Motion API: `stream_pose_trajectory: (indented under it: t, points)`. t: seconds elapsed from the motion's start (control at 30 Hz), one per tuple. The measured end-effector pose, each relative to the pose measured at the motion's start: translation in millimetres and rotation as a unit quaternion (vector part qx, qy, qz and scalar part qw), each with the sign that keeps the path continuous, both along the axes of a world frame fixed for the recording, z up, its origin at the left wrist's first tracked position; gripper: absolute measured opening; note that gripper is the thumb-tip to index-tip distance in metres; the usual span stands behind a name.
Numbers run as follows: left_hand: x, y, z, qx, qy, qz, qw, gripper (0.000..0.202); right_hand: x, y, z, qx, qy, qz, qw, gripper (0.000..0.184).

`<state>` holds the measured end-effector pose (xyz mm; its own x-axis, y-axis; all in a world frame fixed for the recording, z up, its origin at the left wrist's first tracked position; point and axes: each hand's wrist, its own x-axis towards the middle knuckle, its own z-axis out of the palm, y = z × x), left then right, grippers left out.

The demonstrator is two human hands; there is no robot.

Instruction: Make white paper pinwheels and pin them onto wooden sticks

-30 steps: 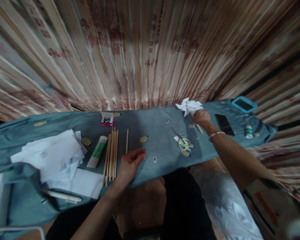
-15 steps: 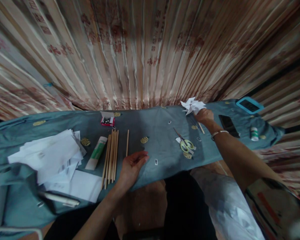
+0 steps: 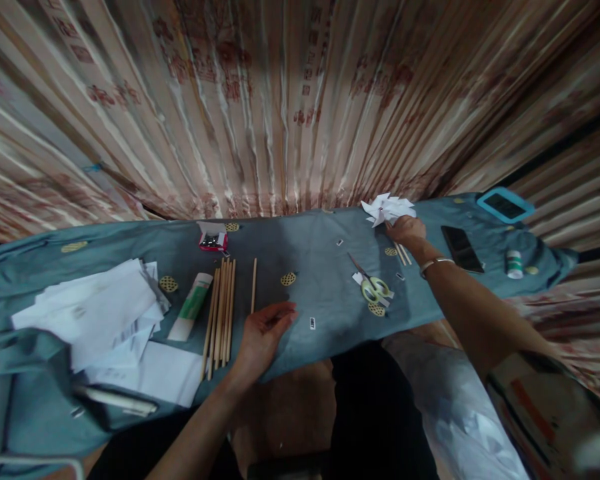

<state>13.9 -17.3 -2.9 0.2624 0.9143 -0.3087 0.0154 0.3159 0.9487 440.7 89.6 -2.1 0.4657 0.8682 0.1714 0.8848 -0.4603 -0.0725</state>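
At the far right of the cloth, my right hand (image 3: pixel 406 228) is closed on the stick of a white paper pinwheel (image 3: pixel 383 209). Two wooden stick ends (image 3: pixel 403 253) show below that hand, and the paper blades there seem to overlap. My left hand (image 3: pixel 266 333) rests at the near edge with loosely curled fingers, apart and holding nothing. A single wooden stick (image 3: pixel 254 283) lies just beyond it, its lower end hidden by the hand. Left of that hand is a row of several wooden sticks (image 3: pixel 222 320). Scissors (image 3: pixel 373 287) with yellow-green handles lie nearer than the pinwheel.
A green-and-white tube (image 3: pixel 193 307) and a paper pile (image 3: pixel 100 310) lie left. A small red box (image 3: pixel 213 239) holds shiny metal bits. On the right are a phone (image 3: pixel 462 249), a glue stick (image 3: pixel 515 265) and a blue-framed device (image 3: pixel 506 205). Curtains (image 3: pixel 280 120) hang behind.
My right hand has moved slightly down and left at the pinwheel; two stick ends now show below it instead of one. The left hand stays in place.
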Motion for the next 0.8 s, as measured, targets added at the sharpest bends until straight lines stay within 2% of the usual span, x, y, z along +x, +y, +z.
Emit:
stream_pose_trajectory:
  t: [0.1, 0.17, 0.27, 0.37, 0.5, 0.6, 0.7, 0.8]
  points:
    - [-0.7, 0.8, 2.2, 0.018, 0.018, 0.001, 1.000, 0.032, -4.7, -5.1, 8.4, -0.001, -0.019, -0.032, 0.999, 0.042]
    - [-1.9, 1.6, 4.5, 0.040, 0.028, -0.005, 0.999, 0.030, -14.4, -13.2, 17.0, -0.003, -0.038, -0.020, 0.999, 0.036]
    - [-4.1, 2.7, 6.7, 0.076, 0.035, -0.014, 0.996, 0.027, -45.7, -29.6, 29.1, 0.013, -0.066, 0.061, 0.996, 0.024]
    - [-5.4, 3.0, 5.9, 0.085, 0.036, -0.017, 0.996, 0.025, -96.9, -44.3, 33.1, 0.056, -0.026, 0.127, 0.990, 0.016]
    - [-5.3, 1.9, 5.3, 0.072, 0.029, -0.007, 0.997, 0.026, -173.1, -58.2, 26.6, 0.076, 0.025, 0.198, 0.977, 0.012]
    - [-6.0, 0.8, 7.4, 0.056, 0.027, 0.005, 0.998, 0.026, -216.6, -68.4, 18.5, 0.069, 0.092, 0.244, 0.963, 0.012]
    - [-8.7, 0.1, 9.7, 0.056, 0.037, 0.010, 0.998, 0.027, -241.0, -78.7, 6.8, 0.088, 0.147, 0.272, 0.947, 0.012]
    - [-12.8, -0.3, 10.7, 0.067, 0.057, 0.002, 0.996, 0.029, -250.1, -87.6, -7.8, 0.118, 0.176, 0.271, 0.939, 0.008]
